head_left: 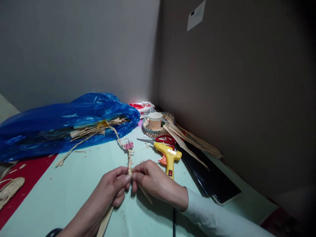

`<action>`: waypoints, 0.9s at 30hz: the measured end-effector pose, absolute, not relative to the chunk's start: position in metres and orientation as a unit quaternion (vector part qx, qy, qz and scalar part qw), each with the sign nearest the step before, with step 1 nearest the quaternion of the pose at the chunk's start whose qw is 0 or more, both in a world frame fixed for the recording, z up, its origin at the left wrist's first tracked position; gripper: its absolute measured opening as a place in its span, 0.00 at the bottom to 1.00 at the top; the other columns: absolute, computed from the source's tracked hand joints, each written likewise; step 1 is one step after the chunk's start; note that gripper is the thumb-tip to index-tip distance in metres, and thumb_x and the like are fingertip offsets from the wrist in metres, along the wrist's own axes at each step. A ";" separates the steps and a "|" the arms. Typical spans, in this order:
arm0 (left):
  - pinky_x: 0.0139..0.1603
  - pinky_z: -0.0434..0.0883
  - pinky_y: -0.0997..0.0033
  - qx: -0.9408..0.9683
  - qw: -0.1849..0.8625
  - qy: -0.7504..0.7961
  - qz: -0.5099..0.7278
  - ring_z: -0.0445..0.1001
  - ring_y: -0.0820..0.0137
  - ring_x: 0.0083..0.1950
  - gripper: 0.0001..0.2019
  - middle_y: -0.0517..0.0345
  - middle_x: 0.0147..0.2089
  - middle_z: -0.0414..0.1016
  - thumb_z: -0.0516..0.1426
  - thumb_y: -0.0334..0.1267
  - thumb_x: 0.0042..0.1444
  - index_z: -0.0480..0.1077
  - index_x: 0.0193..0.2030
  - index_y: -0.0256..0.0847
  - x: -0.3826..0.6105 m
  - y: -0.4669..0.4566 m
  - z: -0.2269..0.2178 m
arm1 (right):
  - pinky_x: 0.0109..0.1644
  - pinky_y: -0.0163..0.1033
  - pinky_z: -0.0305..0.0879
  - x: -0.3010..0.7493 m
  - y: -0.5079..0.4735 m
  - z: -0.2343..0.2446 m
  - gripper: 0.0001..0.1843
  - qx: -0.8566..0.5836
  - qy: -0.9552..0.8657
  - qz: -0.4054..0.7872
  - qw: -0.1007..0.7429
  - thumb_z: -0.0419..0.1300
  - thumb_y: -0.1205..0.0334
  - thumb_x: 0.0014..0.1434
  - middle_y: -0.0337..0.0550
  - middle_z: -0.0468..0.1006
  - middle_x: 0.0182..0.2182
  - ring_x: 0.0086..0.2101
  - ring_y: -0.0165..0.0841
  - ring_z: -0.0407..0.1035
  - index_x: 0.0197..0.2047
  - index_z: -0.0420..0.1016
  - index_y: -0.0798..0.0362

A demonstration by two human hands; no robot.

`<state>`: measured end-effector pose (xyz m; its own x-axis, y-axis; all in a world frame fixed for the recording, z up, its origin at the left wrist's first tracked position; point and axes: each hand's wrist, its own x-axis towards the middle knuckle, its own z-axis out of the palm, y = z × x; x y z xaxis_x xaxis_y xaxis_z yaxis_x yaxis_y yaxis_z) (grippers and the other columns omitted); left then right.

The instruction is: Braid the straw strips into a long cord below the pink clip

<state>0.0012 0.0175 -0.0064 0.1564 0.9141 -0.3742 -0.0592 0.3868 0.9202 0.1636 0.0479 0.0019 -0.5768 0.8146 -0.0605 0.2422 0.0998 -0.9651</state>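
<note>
A narrow braid of pale dried plant strips (129, 159) runs toward me from a pink binder clip (128, 145). Both hands pinch its near end. My left hand (112, 186) closes thumb and fingers on the braid from the left, and a wide loose strip (105, 221) trails below it. From the right, my right hand (153, 181) pinches the same spot, with a thinner strip (145, 193) sticking out beneath its palm. A thin twisted cord (115, 132) leads from the clip back to the blue bag. How the strips cross between the fingertips is hidden.
A yellow glue gun (170, 157) and red-handled scissors (165, 140) lie just beyond my right hand. Behind them a paper cup (155, 121) stands in a woven tray (148, 133). A blue plastic bag (61, 115) of strips lies left; a black flat device (209, 174) lies right.
</note>
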 end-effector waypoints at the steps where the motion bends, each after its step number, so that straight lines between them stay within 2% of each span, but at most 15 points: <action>1: 0.14 0.41 0.81 0.392 0.652 0.526 0.381 0.45 0.88 0.14 0.20 0.66 0.20 0.67 0.69 0.50 0.40 0.69 0.27 0.37 0.001 0.018 -0.005 | 0.32 0.30 0.58 0.163 0.048 0.000 0.15 -0.379 -0.698 0.550 0.258 0.52 0.71 0.57 0.36 0.71 0.19 0.23 0.27 0.62 0.21 0.74 0.56; 5: 0.15 0.38 0.83 0.346 0.677 0.519 0.390 0.39 0.91 0.15 0.19 0.69 0.19 0.62 0.70 0.47 0.39 0.72 0.26 0.32 0.002 0.017 0.001 | 0.34 0.30 0.59 0.162 0.047 -0.004 0.15 -0.368 -0.716 0.533 0.261 0.51 0.70 0.59 0.36 0.71 0.20 0.25 0.27 0.65 0.23 0.73 0.55; 8: 0.15 0.38 0.83 0.326 0.674 0.527 0.402 0.41 0.90 0.15 0.17 0.68 0.18 0.64 0.70 0.43 0.39 0.72 0.30 0.34 0.001 0.016 0.002 | 0.35 0.32 0.59 0.163 0.042 -0.001 0.15 -0.376 -0.747 0.489 0.247 0.51 0.70 0.61 0.37 0.72 0.21 0.26 0.28 0.65 0.25 0.72 0.55; 11: 0.15 0.38 0.83 0.312 0.656 0.551 0.409 0.43 0.88 0.14 0.17 0.67 0.18 0.66 0.68 0.41 0.41 0.71 0.36 0.36 0.000 0.015 -0.001 | 0.38 0.34 0.58 0.164 0.036 0.006 0.08 -0.426 -0.771 0.413 0.232 0.52 0.69 0.62 0.39 0.74 0.25 0.32 0.32 0.67 0.34 0.72 0.55; 13: 0.15 0.37 0.83 0.311 0.643 0.566 0.411 0.43 0.88 0.14 0.16 0.68 0.17 0.65 0.68 0.42 0.40 0.70 0.34 0.37 0.000 0.014 -0.004 | 0.39 0.36 0.58 0.165 0.032 0.010 0.05 -0.449 -0.779 0.379 0.219 0.52 0.68 0.63 0.42 0.75 0.28 0.34 0.35 0.68 0.39 0.69 0.55; 17: 0.14 0.39 0.82 0.337 0.621 0.585 0.399 0.44 0.88 0.13 0.14 0.71 0.16 0.60 0.65 0.44 0.42 0.67 0.23 0.38 0.004 0.013 -0.005 | 0.38 0.36 0.58 0.165 0.030 0.017 0.04 -0.457 -0.793 0.358 0.186 0.52 0.70 0.64 0.44 0.76 0.31 0.35 0.35 0.68 0.37 0.66 0.55; 22: 0.15 0.42 0.80 0.400 0.569 0.613 0.374 0.48 0.85 0.12 0.13 0.71 0.15 0.61 0.61 0.46 0.46 0.66 0.23 0.39 0.005 0.013 -0.004 | 0.35 0.35 0.54 0.169 0.035 0.020 0.06 -0.455 -0.812 0.328 0.160 0.53 0.68 0.63 0.43 0.76 0.29 0.35 0.35 0.67 0.33 0.67 0.53; 27: 0.18 0.44 0.78 0.460 0.491 0.649 0.354 0.49 0.80 0.16 0.12 0.71 0.15 0.58 0.60 0.45 0.46 0.65 0.21 0.41 0.006 0.014 -0.002 | 0.29 0.36 0.45 0.169 0.039 0.022 0.10 -0.465 -0.826 0.268 0.173 0.53 0.69 0.60 0.39 0.68 0.21 0.25 0.29 0.58 0.26 0.64 0.53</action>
<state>0.0063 0.0136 -0.0021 -0.0934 0.9453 -0.3126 0.2501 0.3262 0.9116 0.1691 0.0386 0.0215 -0.5077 0.8607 0.0373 0.6753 0.4245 -0.6031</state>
